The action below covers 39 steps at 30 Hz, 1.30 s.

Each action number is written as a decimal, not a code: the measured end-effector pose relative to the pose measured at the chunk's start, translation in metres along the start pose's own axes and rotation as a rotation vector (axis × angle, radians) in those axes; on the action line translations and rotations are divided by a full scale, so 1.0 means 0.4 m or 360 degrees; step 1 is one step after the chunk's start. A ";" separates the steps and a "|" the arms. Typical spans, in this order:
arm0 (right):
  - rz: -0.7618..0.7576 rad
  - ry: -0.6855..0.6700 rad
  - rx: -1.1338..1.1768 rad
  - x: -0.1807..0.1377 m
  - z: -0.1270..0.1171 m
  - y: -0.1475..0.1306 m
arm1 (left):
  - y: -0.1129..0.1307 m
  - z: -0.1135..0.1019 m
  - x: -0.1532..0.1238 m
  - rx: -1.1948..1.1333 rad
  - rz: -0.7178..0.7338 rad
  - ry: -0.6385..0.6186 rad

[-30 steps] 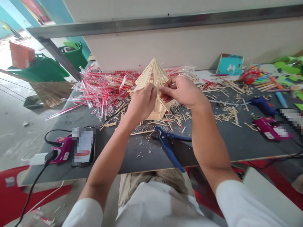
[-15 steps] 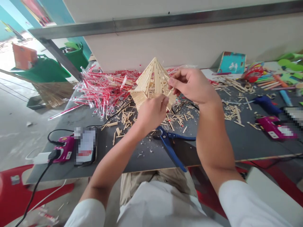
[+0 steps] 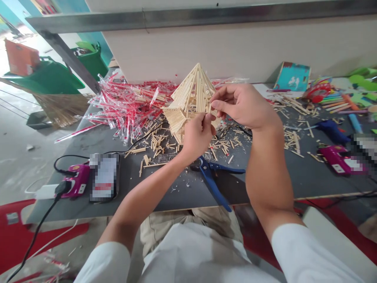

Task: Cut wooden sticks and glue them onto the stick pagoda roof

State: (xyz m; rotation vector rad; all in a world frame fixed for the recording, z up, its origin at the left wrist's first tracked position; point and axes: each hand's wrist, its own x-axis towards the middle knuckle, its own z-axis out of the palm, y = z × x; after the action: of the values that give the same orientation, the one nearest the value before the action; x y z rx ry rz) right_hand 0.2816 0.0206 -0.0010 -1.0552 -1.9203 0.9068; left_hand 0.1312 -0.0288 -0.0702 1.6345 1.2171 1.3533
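Note:
A small model (image 3: 179,118) built of pale wooden sticks, with a pointed roof (image 3: 193,88), stands tilted in front of me on the dark table. My left hand (image 3: 198,131) is closed in a pinch at its front and hides part of the lower wall. Thumb and fingers of my right hand (image 3: 243,105) are pinched together at the right side of the roof, very close to the left fingertips. Whatever either pinch holds is too small to make out. Cut stick pieces (image 3: 159,145) lie around the model, and blue-handled cutters (image 3: 210,177) rest below my left hand.
Red-and-clear plastic wrappers (image 3: 126,106) are heaped at the back left. A phone (image 3: 104,177) and a magenta power adapter (image 3: 78,179) with cables lie at left. Another magenta adapter (image 3: 338,157), a blue tool (image 3: 332,129) and coloured pens (image 3: 338,103) are at right.
My left hand has moved up and right, closer to my right hand. The model has shifted slightly right and shows more of its left wall. My right hand stays pinched beside the roof.

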 end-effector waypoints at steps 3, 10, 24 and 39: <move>0.0038 0.0037 -0.0035 0.001 0.006 -0.001 | -0.002 0.002 0.005 -0.0266 -0.0178 -0.0062; 0.0060 0.0081 -0.0101 0.008 0.015 0.011 | 0.004 0.010 0.002 -0.0529 -0.0298 -0.0102; 0.0103 0.0097 -0.0202 0.010 0.026 0.013 | 0.004 0.001 0.016 -0.0662 -0.0369 -0.0155; 0.0042 0.0126 -0.0337 0.013 0.028 0.015 | 0.033 -0.050 0.039 -0.1020 -0.0722 -0.0388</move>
State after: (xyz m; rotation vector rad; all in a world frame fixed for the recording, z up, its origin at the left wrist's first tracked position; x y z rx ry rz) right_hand 0.2723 0.0252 -0.0098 -1.2231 -1.9718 0.6754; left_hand 0.1151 -0.0198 -0.0483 0.9620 0.8199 1.0622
